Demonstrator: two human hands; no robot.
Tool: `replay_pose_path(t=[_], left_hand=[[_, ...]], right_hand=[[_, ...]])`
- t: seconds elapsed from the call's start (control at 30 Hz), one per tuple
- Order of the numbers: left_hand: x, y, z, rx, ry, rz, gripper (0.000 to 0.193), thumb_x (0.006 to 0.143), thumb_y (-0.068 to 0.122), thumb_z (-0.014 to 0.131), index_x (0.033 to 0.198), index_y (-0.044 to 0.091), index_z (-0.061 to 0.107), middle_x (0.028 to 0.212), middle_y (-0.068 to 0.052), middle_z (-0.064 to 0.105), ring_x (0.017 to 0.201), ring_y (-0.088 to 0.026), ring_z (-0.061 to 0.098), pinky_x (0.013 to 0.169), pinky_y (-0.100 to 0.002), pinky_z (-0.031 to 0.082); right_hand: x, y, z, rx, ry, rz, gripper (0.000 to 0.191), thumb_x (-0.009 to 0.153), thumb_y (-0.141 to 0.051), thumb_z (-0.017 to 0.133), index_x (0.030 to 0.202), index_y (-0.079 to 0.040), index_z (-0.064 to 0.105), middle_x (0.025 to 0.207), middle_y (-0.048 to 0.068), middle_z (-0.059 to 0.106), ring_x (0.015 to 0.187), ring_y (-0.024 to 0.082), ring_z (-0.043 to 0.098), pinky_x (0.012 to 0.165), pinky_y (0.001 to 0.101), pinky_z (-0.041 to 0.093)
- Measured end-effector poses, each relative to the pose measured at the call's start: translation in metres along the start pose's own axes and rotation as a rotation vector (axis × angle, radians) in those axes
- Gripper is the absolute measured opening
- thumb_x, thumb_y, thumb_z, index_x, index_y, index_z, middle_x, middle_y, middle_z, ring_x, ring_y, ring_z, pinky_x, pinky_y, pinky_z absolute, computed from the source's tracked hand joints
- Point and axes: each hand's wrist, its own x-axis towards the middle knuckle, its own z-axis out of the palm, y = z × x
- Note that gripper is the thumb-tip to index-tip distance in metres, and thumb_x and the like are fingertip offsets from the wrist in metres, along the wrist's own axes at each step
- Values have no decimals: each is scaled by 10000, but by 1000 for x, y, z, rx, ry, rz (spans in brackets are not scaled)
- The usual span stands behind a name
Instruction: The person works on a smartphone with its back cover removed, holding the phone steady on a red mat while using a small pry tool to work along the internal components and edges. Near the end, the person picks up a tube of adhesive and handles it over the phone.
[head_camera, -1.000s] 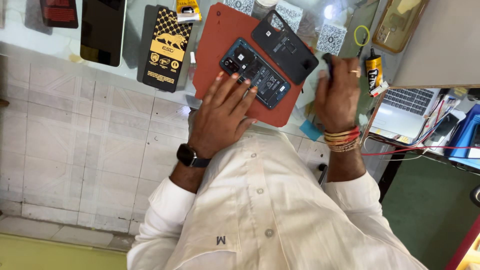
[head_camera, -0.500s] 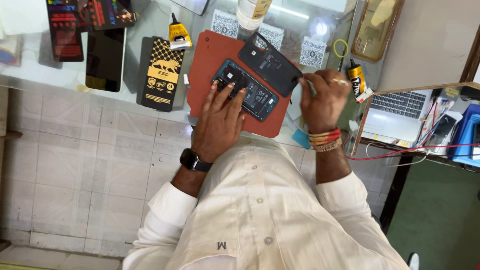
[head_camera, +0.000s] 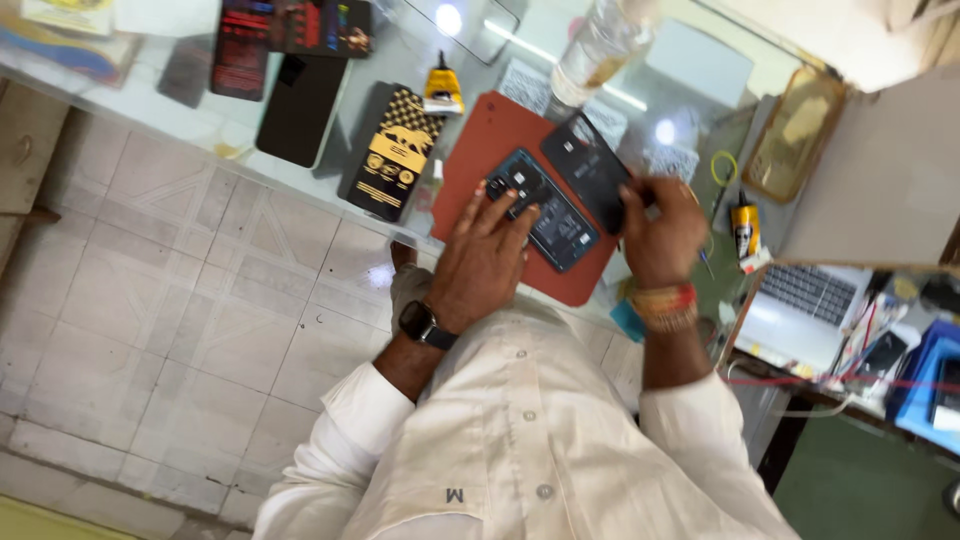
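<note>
One opened phone (head_camera: 545, 208), dark teal innards, under left hand (head_camera: 483, 262).

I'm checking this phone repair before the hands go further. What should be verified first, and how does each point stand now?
1. Opened phone lies fully on the red mat: ok.
2. Left hand steadies the phone, fingers resting on it: ok.
3. Right hand has a firm grip on a tool: cannot tell, whatever it pinches is hidden.
4. Detached back cover is out of the working area: not ok, it lies against the phone on the mat.
5. Glue tube beside the right hand is capped and upright: cannot tell.
6. Plastic bottle stands off the mat: ok, though close to its far edge.
</note>
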Motion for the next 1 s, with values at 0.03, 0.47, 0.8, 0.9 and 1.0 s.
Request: replay_pose_path(t=[0.03,0.47,0.8,0.9,1.0], left_hand=[[0,1,-4,4,-8,-4,482,946,149,633,1384,-32,546,1178,-172,711,1384,-359,502,1231,-600,261],[73,-104,-76,97,373,-426,448,869,248,813,1205,1,648,1069,-151,689,1026,-380,629,855,-500,518],[89,-134,-87,15,389,-277,401,813,196,865,1150,31,725,1102,-169,681,1014,-396,651,870,-509,529],[71,-129,-108,-28,258,-148,249,908,159,880,1037,19,720,966,-129,656,886,-343,653,766,-445,532],[56,-119,-123,-149,156,-128,221,934,145,858,1055,14,728,957,-106,656,765,-249,636,700,-379,527]], right_hand=[[-11,2,-10,9,25,-13,96,935,-102,813,945,-49,733,889,119,703,807,296,687,724,408,528],[-54,-21,-34,-127,151,107,104,960,-59,859,999,-37,764,913,110,674,719,203,662,656,327,513],[-21,-110,-13,-170,301,134,65,928,-72,796,959,-44,747,899,106,674,743,261,664,655,367,523],[-15,-69,-43,-268,378,297,94,936,-51,763,1008,-31,705,998,120,672,876,296,680,781,418,536],[-16,-36,-64,-418,394,461,112,930,-34,752,1040,-40,728,1061,139,686,941,356,664,813,465,514]])
